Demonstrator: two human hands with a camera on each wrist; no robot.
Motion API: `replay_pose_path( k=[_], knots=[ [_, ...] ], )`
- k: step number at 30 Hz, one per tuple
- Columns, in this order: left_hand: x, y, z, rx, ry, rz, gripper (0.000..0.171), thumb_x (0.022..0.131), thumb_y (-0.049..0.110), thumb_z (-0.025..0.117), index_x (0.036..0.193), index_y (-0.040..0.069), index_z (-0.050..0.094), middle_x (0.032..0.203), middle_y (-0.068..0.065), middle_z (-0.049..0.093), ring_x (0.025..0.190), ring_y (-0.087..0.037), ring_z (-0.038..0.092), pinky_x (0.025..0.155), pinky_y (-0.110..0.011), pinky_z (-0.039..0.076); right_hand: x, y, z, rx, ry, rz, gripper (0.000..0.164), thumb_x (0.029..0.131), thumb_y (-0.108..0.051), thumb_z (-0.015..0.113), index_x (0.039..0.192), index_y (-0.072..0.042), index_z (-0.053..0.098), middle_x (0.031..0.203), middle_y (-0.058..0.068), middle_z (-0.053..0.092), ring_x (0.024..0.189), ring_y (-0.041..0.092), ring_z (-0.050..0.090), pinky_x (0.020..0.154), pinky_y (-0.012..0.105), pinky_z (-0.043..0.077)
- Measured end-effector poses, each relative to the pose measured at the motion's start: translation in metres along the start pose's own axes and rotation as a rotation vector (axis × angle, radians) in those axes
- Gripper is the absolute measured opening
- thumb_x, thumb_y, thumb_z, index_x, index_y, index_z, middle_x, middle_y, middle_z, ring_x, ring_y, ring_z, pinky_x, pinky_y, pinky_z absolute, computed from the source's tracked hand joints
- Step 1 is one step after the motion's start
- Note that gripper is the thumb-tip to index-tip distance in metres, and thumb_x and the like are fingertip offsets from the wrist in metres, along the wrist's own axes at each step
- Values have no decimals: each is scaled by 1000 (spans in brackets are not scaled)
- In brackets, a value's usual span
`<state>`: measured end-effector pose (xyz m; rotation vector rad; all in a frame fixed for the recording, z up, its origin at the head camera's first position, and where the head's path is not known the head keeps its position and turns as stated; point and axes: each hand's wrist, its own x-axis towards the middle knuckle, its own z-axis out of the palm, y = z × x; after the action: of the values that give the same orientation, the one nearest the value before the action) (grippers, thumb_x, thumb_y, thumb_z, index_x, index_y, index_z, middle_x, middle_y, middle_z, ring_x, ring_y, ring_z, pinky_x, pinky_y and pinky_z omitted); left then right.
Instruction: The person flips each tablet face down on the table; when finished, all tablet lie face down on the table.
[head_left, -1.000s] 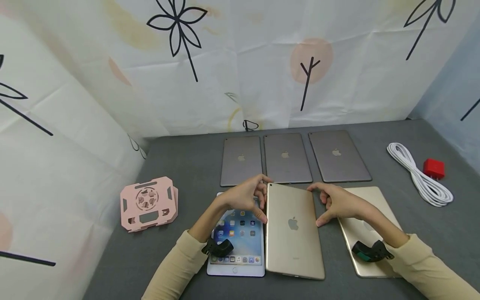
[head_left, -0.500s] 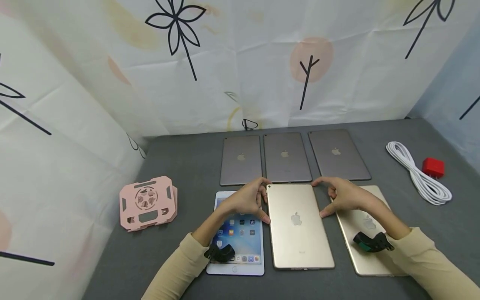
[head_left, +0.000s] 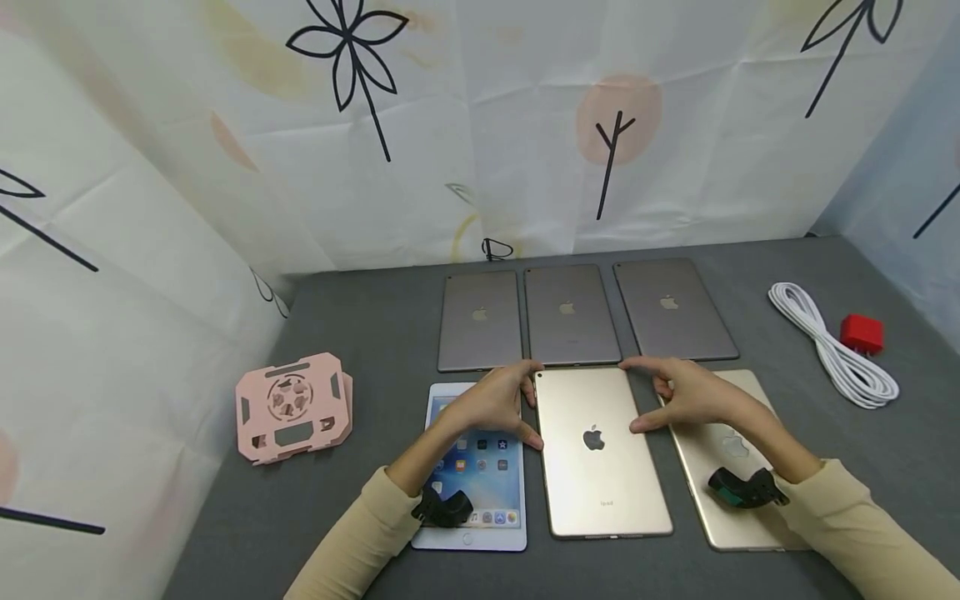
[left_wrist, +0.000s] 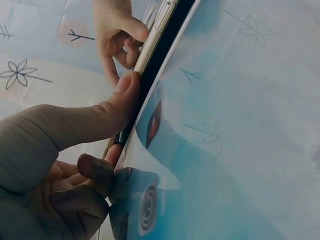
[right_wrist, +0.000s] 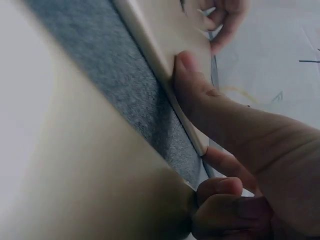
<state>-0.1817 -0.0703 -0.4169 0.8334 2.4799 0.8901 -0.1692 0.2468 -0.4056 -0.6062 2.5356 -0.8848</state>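
A gold iPad (head_left: 603,492) lies back up on the grey table, its logo facing upward. My left hand (head_left: 495,404) grips its far left corner, thumb on the left edge and index finger at the far edge. At the opposite far corner my right hand (head_left: 682,393) holds it, the thumb on the right edge, as the right wrist view also shows. Beneath my left wrist lies a white-framed iPad (head_left: 480,467) with its screen lit. Another gold iPad (head_left: 708,454), back up, is partly covered by my right arm.
Three grey iPads (head_left: 480,325) lie back up in a row behind. A pink slotted stand (head_left: 292,408) is at the left. To the right are a coiled white cable (head_left: 832,350) and a red charger plug (head_left: 862,333). Patterned cloth (head_left: 525,167) hangs behind the table.
Between my hands, the gold iPad has straightened and shifted slightly right, its near edge lowering to the table. My right thumb has moved a little left onto its edge.
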Motion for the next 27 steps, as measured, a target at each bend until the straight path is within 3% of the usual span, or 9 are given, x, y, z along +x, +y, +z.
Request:
replay_pose_path(
  k=[8, 13, 27],
  knots=[
    [0, 5, 4, 78, -1, -43, 94, 73, 37, 93, 148, 3, 47, 100, -2, 69, 73, -7, 55, 84, -27, 52, -2, -2, 4, -27, 29, 22, 93, 70, -44, 93, 144, -5, 53, 65, -6, 36, 56, 8, 31, 56, 25, 27],
    [0, 9, 8, 107, 25, -46, 102, 68, 40, 96, 149, 2, 47, 102, -1, 67, 86, -9, 57, 88, -29, 53, -2, 0, 5, -39, 38, 14, 91, 69, -44, 93, 143, -5, 54, 65, -6, 37, 56, 7, 31, 56, 25, 28],
    [0, 15, 9, 106, 25, -95, 98, 68, 34, 97, 148, 3, 49, 101, -1, 65, 86, -11, 54, 87, -29, 51, -3, -2, 5, -56, 37, -3, 88, 70, -44, 92, 140, -7, 55, 66, -6, 37, 56, 6, 31, 55, 24, 27]
  ],
)
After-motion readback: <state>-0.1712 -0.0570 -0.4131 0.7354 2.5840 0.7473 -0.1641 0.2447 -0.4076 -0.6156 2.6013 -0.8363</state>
